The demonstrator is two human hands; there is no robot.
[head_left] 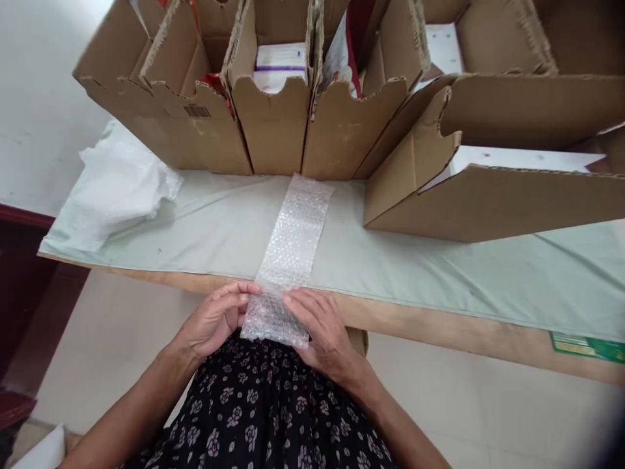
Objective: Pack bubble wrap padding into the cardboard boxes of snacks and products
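Note:
A long strip of bubble wrap [294, 236] lies across the pale green cloth [224, 225] and hangs over the table's near edge. Its near end is rolled or folded into a bundle [273, 321] over my lap. My left hand [217, 318] grips the bundle's left side, fingers curled onto it. From the right, my right hand [319, 329] presses on the bundle with fingers closed over it. Whether anything is wrapped inside is hidden.
Several open cardboard boxes [273, 111] stand along the back of the table, some holding white packs. A large box [488, 169] lies tilted at the right. Crumpled white wrap [122, 189] sits at the left end. A green label [588, 346] is on the wooden edge.

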